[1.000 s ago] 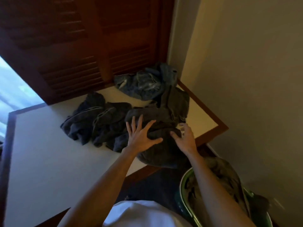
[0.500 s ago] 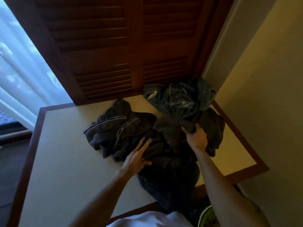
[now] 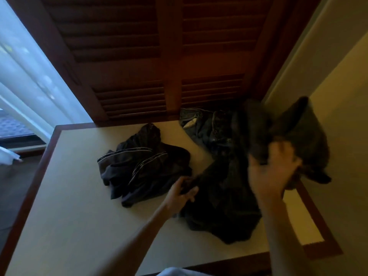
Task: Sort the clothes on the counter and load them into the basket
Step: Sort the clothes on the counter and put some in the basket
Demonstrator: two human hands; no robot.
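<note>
over counter, left hand pinches dark cloth; right hand grips raised garment.

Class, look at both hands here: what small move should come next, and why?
Probably carry the dark garment in the right hand toward the basket, which is out of view. It is already lifted off the counter, while the left hand holds down the pile.

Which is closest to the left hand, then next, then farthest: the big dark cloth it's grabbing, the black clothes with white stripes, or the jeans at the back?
From the left hand, in the head view:
1. Big dark cloth: the hand pinches its edge, right beside it.
2. Black striped clothes: just beyond the hand, toward the left.
3. Jeans: farthest, at the counter's back by the shutter doors.
</note>
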